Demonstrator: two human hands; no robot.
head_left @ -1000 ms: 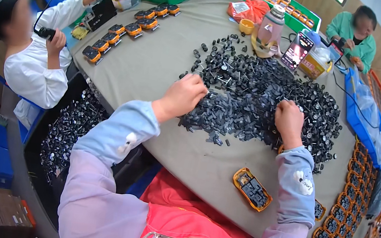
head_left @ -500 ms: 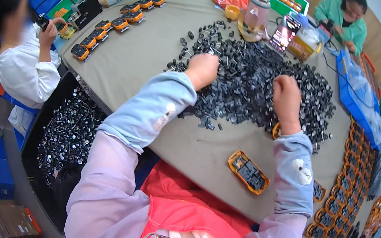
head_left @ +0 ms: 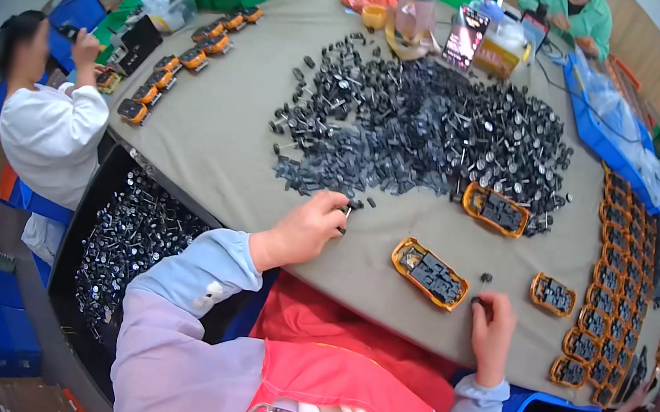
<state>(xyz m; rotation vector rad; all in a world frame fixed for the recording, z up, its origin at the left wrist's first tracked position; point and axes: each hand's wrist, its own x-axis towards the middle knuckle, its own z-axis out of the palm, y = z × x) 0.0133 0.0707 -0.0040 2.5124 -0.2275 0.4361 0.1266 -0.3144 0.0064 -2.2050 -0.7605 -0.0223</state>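
Observation:
My left hand point(head_left: 302, 232) is closed at the near left edge of the heap, pinching a small black wheel-and-axle piece point(head_left: 353, 204). Closer to the table's front edge, my right hand point(head_left: 492, 337) has its fingers closed around another wheel axle point(head_left: 486, 278), whose dark wheel sticks up past the fingertips. Between the hands lies an orange toy car shell point(head_left: 429, 274), with its black underside facing up. A second orange car shell point(head_left: 496, 210) rests against the heap's near right edge. A third car shell point(head_left: 552, 295) sits right of my right hand.
A wide heap of black wheels and small parts point(head_left: 434, 140) covers the middle. Rows of car shells point(head_left: 610, 282) line the right side. A bottle point(head_left: 416, 10) and phone point(head_left: 464, 37) stand behind. At left is a black bin of axles point(head_left: 128, 244). Two people work nearby.
Both my hands have drawn back from the heap toward the table's front edge, wheel axles now showing in them. The view has shifted, and the person at left has turned their head.

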